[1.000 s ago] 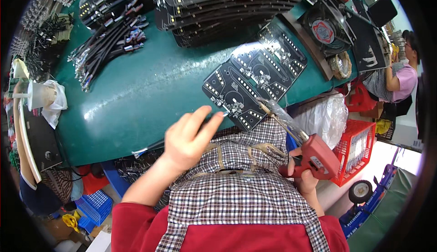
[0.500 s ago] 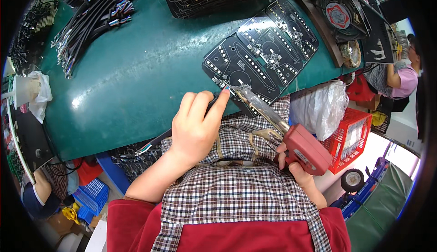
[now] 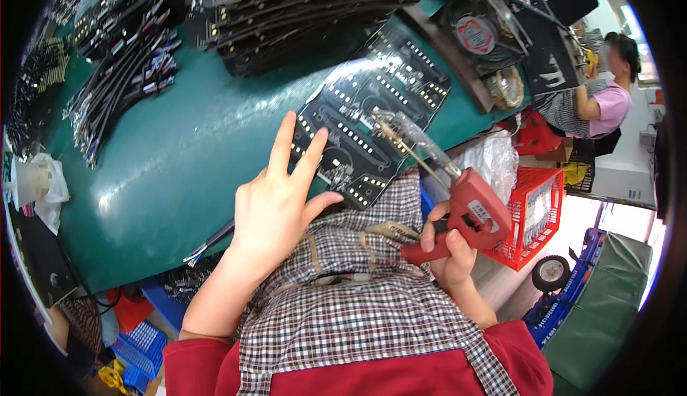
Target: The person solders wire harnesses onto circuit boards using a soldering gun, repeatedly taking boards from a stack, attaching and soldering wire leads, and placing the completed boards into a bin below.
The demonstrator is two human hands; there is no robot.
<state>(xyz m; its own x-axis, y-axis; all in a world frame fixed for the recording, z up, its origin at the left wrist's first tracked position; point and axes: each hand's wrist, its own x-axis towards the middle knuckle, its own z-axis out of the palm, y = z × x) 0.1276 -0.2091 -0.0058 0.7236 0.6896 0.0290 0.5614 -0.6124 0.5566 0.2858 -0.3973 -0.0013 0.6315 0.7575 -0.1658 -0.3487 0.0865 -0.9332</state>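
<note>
My left hand [image 3: 275, 196] is spread over the near left edge of a black circuit board panel [image 3: 368, 154], its fingers apart and the index and middle fingertips on or just over the board. My right hand [image 3: 452, 249] is wrapped round the handle of a red soldering gun [image 3: 478, 206]. Its long metal tip points up and left, over the middle of the panel; whether it touches cannot be told. A black cable [image 3: 220, 236] with bare coloured wire ends emerges beside my left wrist; its other end is hidden behind the hand.
Stacked black boards [image 3: 308, 17] and a bundle of black cables [image 3: 122, 95] lie at the back of the green table [image 3: 164, 181]. At right are a fan [image 3: 476, 35], a solder wire coil [image 3: 505, 87] and a red crate [image 3: 533, 217]. Another person [image 3: 608, 103] is far right.
My left fingers have opened from their pinch at the board's near edge and spread over it. The soldering gun's tip has moved away from those fingers. The whole view has shifted.
</note>
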